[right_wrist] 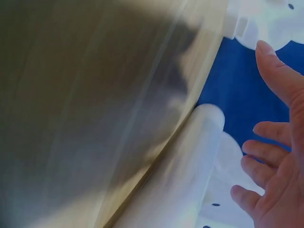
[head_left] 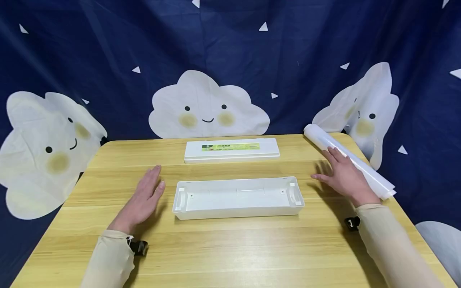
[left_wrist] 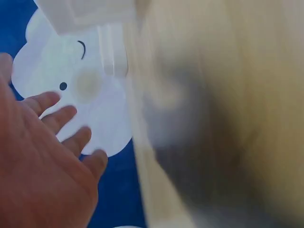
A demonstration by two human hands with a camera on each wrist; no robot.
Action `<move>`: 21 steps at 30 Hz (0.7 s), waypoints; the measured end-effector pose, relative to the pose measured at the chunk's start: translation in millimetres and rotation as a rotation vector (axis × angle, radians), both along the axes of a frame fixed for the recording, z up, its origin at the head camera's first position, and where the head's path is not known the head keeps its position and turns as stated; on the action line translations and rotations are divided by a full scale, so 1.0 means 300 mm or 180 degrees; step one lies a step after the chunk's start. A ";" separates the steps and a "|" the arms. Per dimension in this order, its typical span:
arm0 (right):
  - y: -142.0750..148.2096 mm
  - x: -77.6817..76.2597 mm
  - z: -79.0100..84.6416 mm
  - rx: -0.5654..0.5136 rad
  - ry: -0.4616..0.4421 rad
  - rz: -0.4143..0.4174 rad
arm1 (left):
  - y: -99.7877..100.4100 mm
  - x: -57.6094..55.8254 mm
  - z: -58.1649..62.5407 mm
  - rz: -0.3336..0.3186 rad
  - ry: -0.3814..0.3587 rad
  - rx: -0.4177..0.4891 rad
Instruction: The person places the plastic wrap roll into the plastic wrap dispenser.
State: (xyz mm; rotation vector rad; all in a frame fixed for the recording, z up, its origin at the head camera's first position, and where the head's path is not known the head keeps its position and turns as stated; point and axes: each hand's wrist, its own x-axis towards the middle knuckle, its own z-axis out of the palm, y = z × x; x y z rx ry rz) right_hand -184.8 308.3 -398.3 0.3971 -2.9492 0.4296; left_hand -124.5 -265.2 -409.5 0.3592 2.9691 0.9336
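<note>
An open white plastic box (head_left: 237, 212), long and shallow, lies across the middle of the table. Behind it is its long white lid (head_left: 232, 157) with a green and yellow label. My left hand (head_left: 142, 200) hovers to the left of the box, fingers extended and holding nothing; the left wrist view shows the same hand (left_wrist: 52, 152) with fingers spread. On the right, my right hand (head_left: 343, 174) is held over the table beside a roll of clear plastic film (head_left: 374, 176). In the right wrist view the right hand (right_wrist: 275, 166) has its fingers apart and grips nothing.
The wooden table (head_left: 230, 252) has rounded far corners. A dark blue curtain (head_left: 230, 40) with smiling clouds hangs directly behind it. The film roll lies slantwise along the table's right edge. Each wrist carries a small black camera (head_left: 138, 247).
</note>
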 end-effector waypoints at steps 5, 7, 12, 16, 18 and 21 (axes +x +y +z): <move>0.035 -0.013 -0.004 -0.0085 -0.0081 -0.0081 | 0.027 0.007 -0.020 -0.0286 -0.0202 0.0936; 0.045 -0.019 -0.007 -0.0101 -0.0143 -0.0087 | 0.039 0.010 -0.024 -0.0398 -0.0261 0.1246; 0.066 -0.034 -0.006 -0.0151 -0.0237 -0.0150 | 0.061 0.011 -0.034 -0.0700 -0.0475 0.1705; 0.084 -0.044 -0.008 -0.0150 -0.0120 -0.0221 | 0.074 0.012 -0.044 -0.0821 -0.0611 0.1725; 0.093 -0.049 -0.009 -0.0132 -0.0015 -0.0240 | 0.077 0.012 -0.048 -0.0805 -0.0618 0.1696; 0.110 -0.057 -0.011 -0.0097 0.0053 -0.0287 | 0.080 0.012 -0.053 -0.0782 -0.0643 0.1688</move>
